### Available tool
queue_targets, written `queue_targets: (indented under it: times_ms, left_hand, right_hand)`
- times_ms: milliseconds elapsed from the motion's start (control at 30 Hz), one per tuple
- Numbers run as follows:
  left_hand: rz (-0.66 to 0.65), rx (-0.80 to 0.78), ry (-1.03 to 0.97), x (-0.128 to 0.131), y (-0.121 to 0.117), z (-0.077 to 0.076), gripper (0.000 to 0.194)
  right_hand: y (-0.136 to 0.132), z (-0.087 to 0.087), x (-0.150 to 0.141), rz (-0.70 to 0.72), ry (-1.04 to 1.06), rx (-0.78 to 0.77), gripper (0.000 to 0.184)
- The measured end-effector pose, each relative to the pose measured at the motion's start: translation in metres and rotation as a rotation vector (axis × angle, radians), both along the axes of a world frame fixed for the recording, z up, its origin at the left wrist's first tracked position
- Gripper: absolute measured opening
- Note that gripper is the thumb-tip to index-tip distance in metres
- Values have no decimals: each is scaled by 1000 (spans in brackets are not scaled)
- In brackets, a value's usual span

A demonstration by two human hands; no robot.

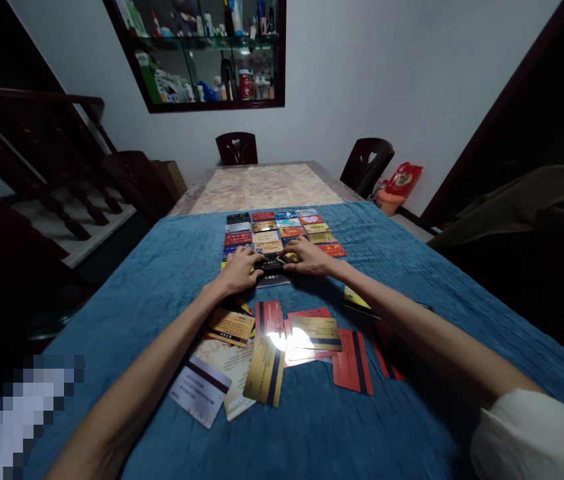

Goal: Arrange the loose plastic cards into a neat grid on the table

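Several plastic cards lie in rows on the blue cloth, with a red card (333, 250) at the right end of one row. At the near edge of these rows, a black card (271, 264) sits between my two hands. My left hand (238, 268) has its bent fingers on the card's left end. On the card's right end rest the curled fingers of my right hand (308, 257). Just nearer is a dark grey card (273, 280). Closer to me lie loose cards, among them a gold card (264, 373), a red striped card (353, 363) and a silver card (201, 392).
The blue cloth (162, 280) covers the near part of a long table (267, 183). Dark wooden chairs, one a back chair (237, 148), stand around it. A red bag (405, 179) is by the right wall. A stair railing (37, 160) runs along the left.
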State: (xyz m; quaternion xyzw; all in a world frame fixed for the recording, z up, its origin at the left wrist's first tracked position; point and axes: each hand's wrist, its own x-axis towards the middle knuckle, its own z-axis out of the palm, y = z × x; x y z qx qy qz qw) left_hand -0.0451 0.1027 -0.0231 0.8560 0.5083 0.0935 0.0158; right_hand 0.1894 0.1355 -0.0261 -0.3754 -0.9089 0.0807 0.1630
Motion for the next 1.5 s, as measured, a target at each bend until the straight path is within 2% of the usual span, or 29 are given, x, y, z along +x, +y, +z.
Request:
queue_targets:
  times_ms: [233,433,600,800,1000,1500]
  left_hand:
    - [5,-3,35,0,5,-5,36]
    - [24,-6,39,2,8,-6,35]
    - [46,5,38,3,10,-6,33]
    - [46,14,47,6,8,-3,32]
    - [28,30,85,8,5,1,29]
    - [-55,56,61,6,8,-6,29]
  right_hand:
    - [7,-2,-4,-46,-60,-23,33]
    - [11,-3,-6,-29,-83,-24,32]
    - [9,-1,-7,-21,-100,0,28]
    - [3,5,-10,-90,-185,25,29]
    - [-1,9,-13,-110,-251,45,31]
    - [4,3,-10,-106,-237,83,28]
